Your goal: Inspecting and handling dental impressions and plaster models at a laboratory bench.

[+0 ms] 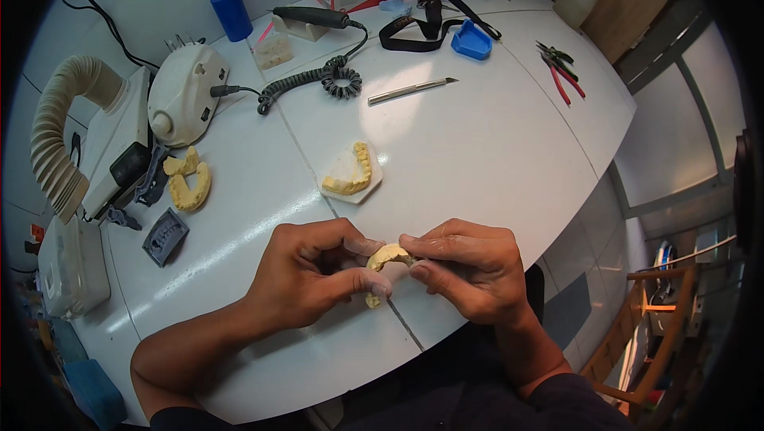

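Between both hands, above the near part of the white table, is a pale yellow dental plaster cast [390, 254], curved like an arch. My left hand [318, 264] pinches its left side between thumb and fingers. On the other side, the fingertips and thumb of my right hand [469, 264] close on its right end. White dust coats the fingertips. Parts of the cast are hidden behind the fingers. Just beyond the hands, a second yellow tooth cast on a white base [350, 176] lies on the table. A craft knife [412, 92] rests farther back.
At left stand a white control box [187, 93], a ribbed suction hose [60, 132], more yellow casts [189, 188] and a grey mould [165, 237]. A handpiece [310, 16] with coiled cord lies behind. Red-handled pliers [561, 73] are at far right, near the table's curved edge.
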